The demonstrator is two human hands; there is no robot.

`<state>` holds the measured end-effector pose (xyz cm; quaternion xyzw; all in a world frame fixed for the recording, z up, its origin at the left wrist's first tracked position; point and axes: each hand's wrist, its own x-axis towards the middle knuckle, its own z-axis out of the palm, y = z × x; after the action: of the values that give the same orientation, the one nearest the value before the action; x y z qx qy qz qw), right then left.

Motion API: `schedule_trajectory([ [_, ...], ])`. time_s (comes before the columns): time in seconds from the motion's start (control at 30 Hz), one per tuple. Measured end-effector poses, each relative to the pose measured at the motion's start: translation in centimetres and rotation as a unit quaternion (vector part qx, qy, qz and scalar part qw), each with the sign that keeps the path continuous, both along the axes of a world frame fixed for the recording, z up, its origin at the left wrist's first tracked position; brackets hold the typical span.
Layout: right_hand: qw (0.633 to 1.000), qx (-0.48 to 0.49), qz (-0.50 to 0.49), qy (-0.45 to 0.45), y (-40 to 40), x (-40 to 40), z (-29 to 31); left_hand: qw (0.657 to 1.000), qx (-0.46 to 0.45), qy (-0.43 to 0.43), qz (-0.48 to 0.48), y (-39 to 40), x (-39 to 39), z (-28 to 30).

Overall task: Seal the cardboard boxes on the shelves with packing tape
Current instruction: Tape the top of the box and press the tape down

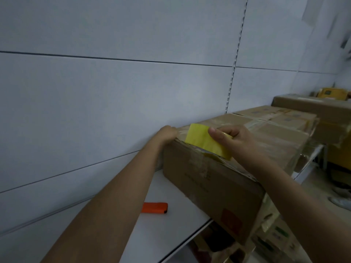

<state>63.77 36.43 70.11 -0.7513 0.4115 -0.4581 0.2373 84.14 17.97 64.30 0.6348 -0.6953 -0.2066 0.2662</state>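
A brown cardboard box (209, 179) lies on the white shelf (163, 226), its near end facing me. My right hand (235, 138) grips a roll of yellow packing tape (207, 142) at the box's top near edge, thumb on the roll's outer face. My left hand (167, 132) holds the box's far left top corner, fingers curled over the edge next to the wall. More taped cardboard boxes (281, 118) line the shelf behind it.
An orange box cutter (155, 207) lies on the shelf beside my left forearm. A white panelled wall (114, 92) with a slotted upright backs the shelf. Lower shelves at right hold more cartons (273, 242).
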Motion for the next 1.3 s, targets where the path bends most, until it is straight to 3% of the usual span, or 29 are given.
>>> schedule_trajectory([
  [0.1, 1.0, -0.01, 0.003, 0.017, 0.5, 0.7, 0.3, 0.998, 0.034, -0.054, -0.01, -3.1, 0.1, -1.5],
  [0.2, 0.998, -0.006, -0.066, 0.016, 0.5, 1.4, 1.4, 0.998, 0.046, -0.042, -0.018, -4.1, 0.8, -1.9],
  [0.33, 0.99, 0.08, -0.117, -0.021, 0.6, 0.1, 3.8, 0.997, 0.065, -0.027, -0.016, -1.9, 0.3, -0.1],
  [0.5, 0.972, 0.111, -0.155, 0.139, 3.9, -3.1, 6.2, 0.994, 0.104, 0.016, -0.017, -1.9, 0.5, 0.1],
  [0.83, 0.95, 0.11, -0.189, 0.221, 4.9, -1.4, 6.3, 0.99, 0.132, 0.025, -0.03, -0.9, 0.2, 0.8],
  [1.17, 0.929, 0.129, -0.215, 0.271, 5.4, -0.8, 5.8, 0.996, 0.037, -0.068, 0.037, 0.4, -0.6, -0.7],
  [1.3, 0.923, 0.103, -0.228, 0.292, 5.9, -0.1, 5.5, 0.975, -0.126, -0.136, 0.118, 2.6, -1.7, -1.2],
])
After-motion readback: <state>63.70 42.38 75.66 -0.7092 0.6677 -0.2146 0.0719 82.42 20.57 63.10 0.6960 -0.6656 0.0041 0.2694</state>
